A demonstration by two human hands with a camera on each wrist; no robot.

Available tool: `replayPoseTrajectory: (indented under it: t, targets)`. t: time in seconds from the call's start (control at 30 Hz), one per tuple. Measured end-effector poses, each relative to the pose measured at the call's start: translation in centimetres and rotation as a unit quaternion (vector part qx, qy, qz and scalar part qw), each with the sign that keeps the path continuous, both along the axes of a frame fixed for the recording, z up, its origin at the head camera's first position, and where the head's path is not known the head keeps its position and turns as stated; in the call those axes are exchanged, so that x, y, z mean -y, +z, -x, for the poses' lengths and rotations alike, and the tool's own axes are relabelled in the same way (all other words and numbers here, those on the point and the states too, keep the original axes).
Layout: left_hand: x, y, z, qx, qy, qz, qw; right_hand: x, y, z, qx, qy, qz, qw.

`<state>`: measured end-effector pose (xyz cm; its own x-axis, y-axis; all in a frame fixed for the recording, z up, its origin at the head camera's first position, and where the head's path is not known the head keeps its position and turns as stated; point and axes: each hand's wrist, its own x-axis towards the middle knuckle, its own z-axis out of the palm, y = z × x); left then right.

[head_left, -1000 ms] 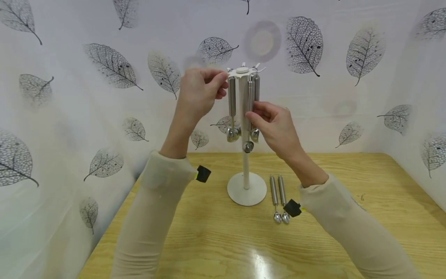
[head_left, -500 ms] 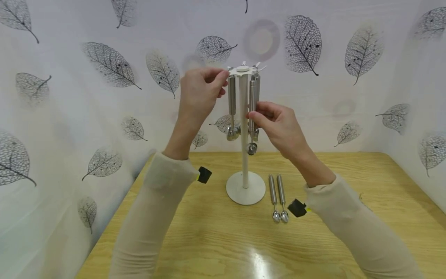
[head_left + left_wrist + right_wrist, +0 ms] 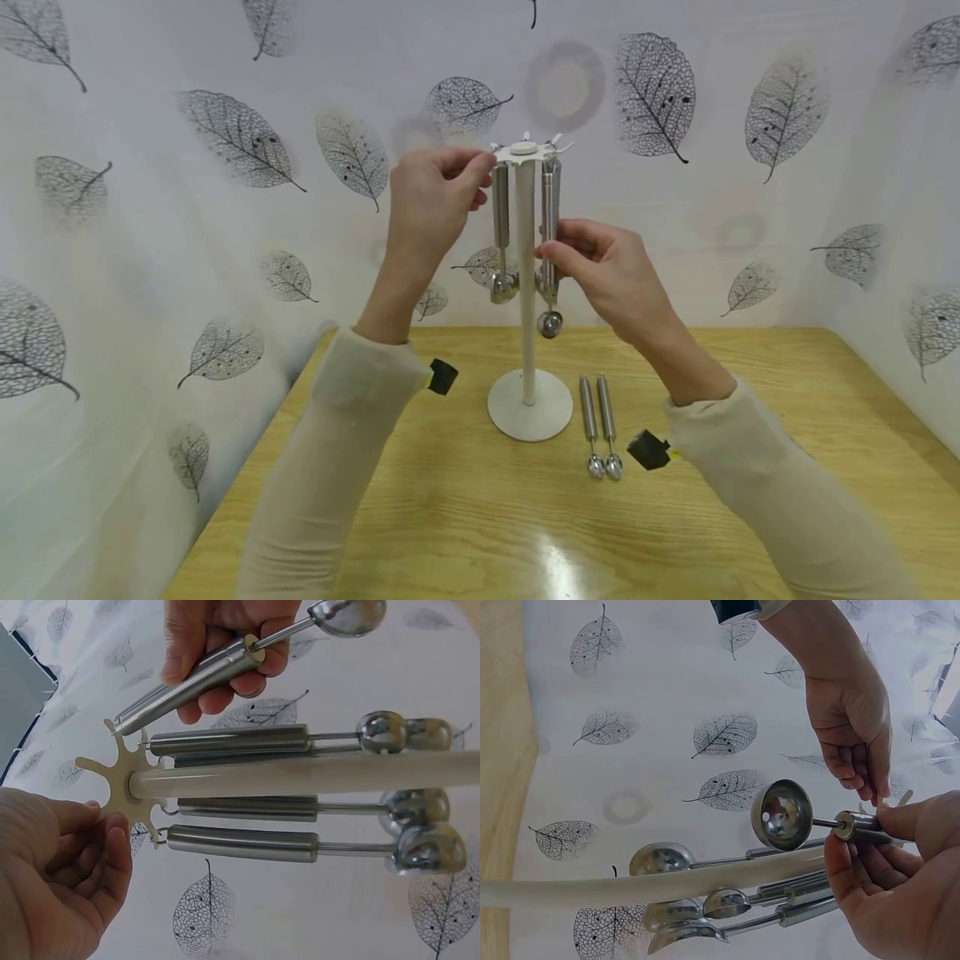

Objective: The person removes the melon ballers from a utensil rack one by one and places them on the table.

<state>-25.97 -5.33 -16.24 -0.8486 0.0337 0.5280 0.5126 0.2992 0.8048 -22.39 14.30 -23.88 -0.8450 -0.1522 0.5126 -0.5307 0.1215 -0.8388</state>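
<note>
Leaf-printed cloth backs the grained wood table. The right hand, fingers curled, grips a shiny steel scoop, round-bowled and tube-handled, its end beside a prong of the slim white rack; the left hand pinches another.

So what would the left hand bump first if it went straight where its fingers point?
Probably the white stand's top: the left hand seems to pinch its edge.

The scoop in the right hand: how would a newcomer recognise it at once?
On the wooden table stands a white rack, metal scoops hanging from it. Beside it, the right hand pinches one scoop; no other scoop is held.
</note>
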Motion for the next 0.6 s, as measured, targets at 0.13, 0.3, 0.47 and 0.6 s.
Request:
replayPoseTrajectory:
  t: [0.13, 0.3, 0.47, 0.6]
  targets:
    - [0.1, 0.0, 0.0, 0.004, -0.004, -0.002, 1.0000, -0.3, 0.3, -0.2, -0.003, 0.004, -0.008, 1.0000]
    - [0.3, -0.2, 0.1, 0.007, -0.006, -0.009, 0.9999, -0.7, 0.8, -0.9, 0.001, 0.000, -0.022, 0.9998]
    - [0.3, -0.2, 0.2, 0.010, -0.015, -0.017, 0.9997, -1.5, 1.2, -1.8, 0.006, -0.010, -0.028, 0.9995]
    - [0.3, -0.2, 0.2, 0.009, -0.017, -0.021, 0.9996, -2.4, 1.1, -2.3, 0.006, -0.025, -0.041, 0.9989]
